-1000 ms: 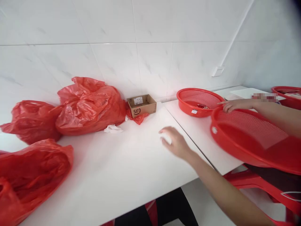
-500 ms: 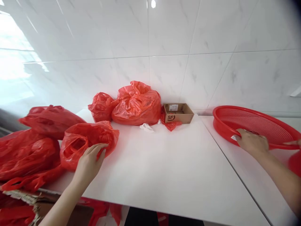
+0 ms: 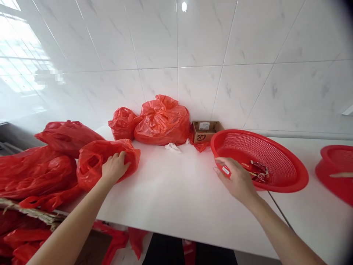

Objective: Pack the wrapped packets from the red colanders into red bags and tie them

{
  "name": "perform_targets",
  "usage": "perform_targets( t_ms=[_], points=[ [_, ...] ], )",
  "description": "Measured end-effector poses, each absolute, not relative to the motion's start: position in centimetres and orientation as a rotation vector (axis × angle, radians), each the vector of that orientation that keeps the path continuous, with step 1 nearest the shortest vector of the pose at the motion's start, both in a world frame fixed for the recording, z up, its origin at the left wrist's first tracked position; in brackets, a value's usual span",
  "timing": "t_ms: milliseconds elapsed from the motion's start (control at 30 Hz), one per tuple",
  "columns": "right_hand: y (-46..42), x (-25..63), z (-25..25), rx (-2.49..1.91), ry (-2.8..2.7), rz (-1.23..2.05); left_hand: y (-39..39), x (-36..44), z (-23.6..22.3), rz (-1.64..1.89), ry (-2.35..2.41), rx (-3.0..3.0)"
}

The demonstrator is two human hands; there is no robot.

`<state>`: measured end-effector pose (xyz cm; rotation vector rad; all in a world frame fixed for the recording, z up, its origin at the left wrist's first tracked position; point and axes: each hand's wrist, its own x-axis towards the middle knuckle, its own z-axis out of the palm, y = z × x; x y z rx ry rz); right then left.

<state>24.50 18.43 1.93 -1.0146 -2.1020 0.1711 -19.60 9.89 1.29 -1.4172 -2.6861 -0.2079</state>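
My left hand (image 3: 114,167) grips a crumpled red plastic bag (image 3: 91,162) lying at the left of the white table (image 3: 176,195). My right hand (image 3: 238,180) holds the near rim of a round red mesh basket (image 3: 286,162), tilted, with a few small red packets (image 3: 256,170) inside it. The fingers curl over the rim beside a small white label.
More red plastic bags lie at the left (image 3: 35,173) and against the tiled wall (image 3: 162,119). A small open cardboard box (image 3: 205,131) and a scrap of white paper (image 3: 173,147) sit near them. Another red basket (image 3: 336,169) is at the right edge. Cardboard shows below left.
My right hand has drawn the red basket leftward onto the middle table. My left hand has closed on the red bag it was reaching for.
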Motion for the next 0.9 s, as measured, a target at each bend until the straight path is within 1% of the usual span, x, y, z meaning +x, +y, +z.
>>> perform_targets(
  t_ms=[100,167,267,333,433,500,533,567,633,700,767,900],
  points=[
    [15.8,21.9,0.8,-0.867,-2.111,0.32,10.0,-19.4,1.0,-0.331,-2.713,-1.433],
    [14.2,20.7,-0.3,-0.833,-2.144,0.413,10.0,-19.2,1.6,-0.505,-2.666,-1.438],
    [12.4,20.2,-1.8,-0.852,-2.141,0.553,9.1,-18.7,3.8,-0.899,-2.439,-1.338],
    [11.5,20.6,-2.5,-0.901,-2.092,0.641,7.6,-18.3,5.3,-1.189,-2.235,-1.172],
    [10.1,21.0,-2.9,-0.983,-1.974,0.779,4.6,-15.9,5.8,-1.601,-1.939,-0.946],
    [8.9,20.6,-2.6,-0.997,-1.896,0.884,2.5,-12.6,4.5,-1.956,-1.757,-0.821],
    [8.2,20.1,-2.4,-0.989,-1.862,0.942,1.6,-10.5,3.5,-2.051,-1.755,-0.815],
    [7.4,19.5,-2.1,-0.969,-1.836,1.006,0.8,-8.3,2.3,-2.137,-1.792,-0.833],
    [6.1,18.1,-1.5,-0.899,-1.806,1.163,-0.1,-3.9,-0.1,-2.29,-2.012,-0.986],
    [5.2,16.9,-1.1,-0.804,-1.79,1.334,-0.5,-0.5,-2.1,-2.672,-2.185,-1.147],
    [5.1,16.5,-1.2,-0.737,-1.764,1.441,-0.4,1.2,-3.4,-2.793,-2.265,-1.319],
    [6.6,18.4,-2.3,-0.861,-1.559,1.394,0.2,0.5,-4.4,-2.725,-2.253,-1.378]
  ],
)
